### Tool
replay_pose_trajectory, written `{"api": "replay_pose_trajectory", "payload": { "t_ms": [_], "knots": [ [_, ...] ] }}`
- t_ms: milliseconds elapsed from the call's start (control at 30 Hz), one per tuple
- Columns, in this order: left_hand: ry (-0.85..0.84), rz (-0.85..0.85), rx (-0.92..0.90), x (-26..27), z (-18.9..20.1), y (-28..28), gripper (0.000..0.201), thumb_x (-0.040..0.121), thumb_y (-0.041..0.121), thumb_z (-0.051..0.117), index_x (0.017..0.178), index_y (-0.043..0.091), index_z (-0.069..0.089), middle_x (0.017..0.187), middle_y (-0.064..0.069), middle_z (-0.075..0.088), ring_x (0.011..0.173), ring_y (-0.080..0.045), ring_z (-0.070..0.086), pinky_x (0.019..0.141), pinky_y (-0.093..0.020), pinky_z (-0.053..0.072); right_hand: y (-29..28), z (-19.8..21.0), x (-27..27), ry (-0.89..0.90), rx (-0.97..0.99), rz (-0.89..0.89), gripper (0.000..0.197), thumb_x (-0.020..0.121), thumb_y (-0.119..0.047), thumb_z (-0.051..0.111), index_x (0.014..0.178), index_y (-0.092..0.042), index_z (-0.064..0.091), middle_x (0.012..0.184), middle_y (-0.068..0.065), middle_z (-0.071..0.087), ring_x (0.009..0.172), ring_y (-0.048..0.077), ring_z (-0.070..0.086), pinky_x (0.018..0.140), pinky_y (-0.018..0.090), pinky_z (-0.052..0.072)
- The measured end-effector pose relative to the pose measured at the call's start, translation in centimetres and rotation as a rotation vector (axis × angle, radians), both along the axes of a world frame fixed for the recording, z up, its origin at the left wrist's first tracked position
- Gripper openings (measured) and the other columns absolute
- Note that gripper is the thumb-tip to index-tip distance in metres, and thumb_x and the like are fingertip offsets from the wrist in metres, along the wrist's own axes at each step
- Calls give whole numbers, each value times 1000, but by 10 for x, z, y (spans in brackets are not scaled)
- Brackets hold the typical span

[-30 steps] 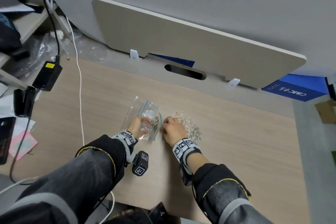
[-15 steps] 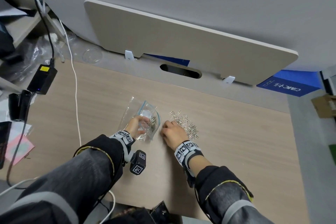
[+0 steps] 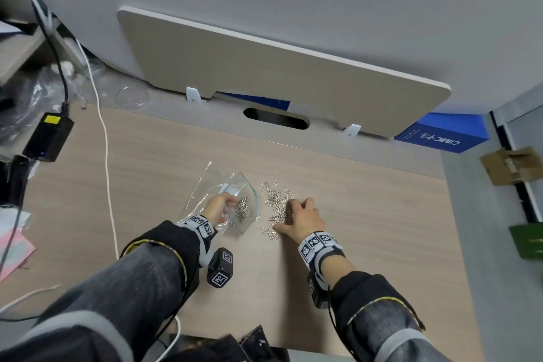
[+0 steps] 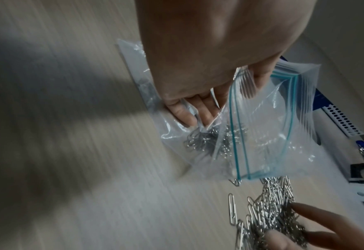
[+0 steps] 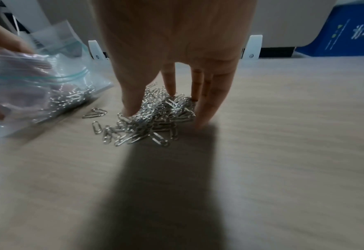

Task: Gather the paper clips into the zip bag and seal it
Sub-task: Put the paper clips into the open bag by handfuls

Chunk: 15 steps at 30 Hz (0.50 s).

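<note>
Though partly bagged, silvery paper clips (image 5: 148, 118) heaped.

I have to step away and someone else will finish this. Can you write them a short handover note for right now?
Left hand: grips the zip bag by its mouth and holds it open on the desk.
Right hand: fingers spread down over the loose pile of paper clips, raking them; none lifted yet.
Done: a batch of clips already lies inside the bag.
Left: most clips are on the desk just right of the bag, with a few strays at the near edge of the pile. Move all of them in, then press the blue zip strip closed.
</note>
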State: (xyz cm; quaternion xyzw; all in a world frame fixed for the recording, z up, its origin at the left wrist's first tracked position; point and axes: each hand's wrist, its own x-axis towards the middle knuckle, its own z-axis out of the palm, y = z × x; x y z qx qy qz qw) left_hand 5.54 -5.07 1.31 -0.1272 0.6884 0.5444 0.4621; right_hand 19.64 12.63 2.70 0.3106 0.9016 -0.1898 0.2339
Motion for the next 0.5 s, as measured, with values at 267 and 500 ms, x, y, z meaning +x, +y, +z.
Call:
{"api": "replay_pose_trajectory", "payload": {
  "t_ms": [267, 500],
  "knots": [
    [5, -31, 6, 0, -1, -1, 20, 86, 16, 51, 77, 19, 68, 93, -2, 61, 75, -14, 49, 67, -26, 38, -20, -13, -12, 91, -6, 36, 44, 85, -31, 68, 120, -18, 45, 121, 10, 39, 101, 33, 53, 81, 41, 51],
    [15, -47, -12, -2, -7, -2, 14, 85, 17, 54, 79, 16, 67, 84, 2, 60, 71, -14, 46, 64, -25, 37, -14, -19, -11, 158, -31, 54, 21, 91, -22, 57, 109, -13, 54, 112, 9, 47, 90, 34, 58, 76, 37, 49]
  ]
}}
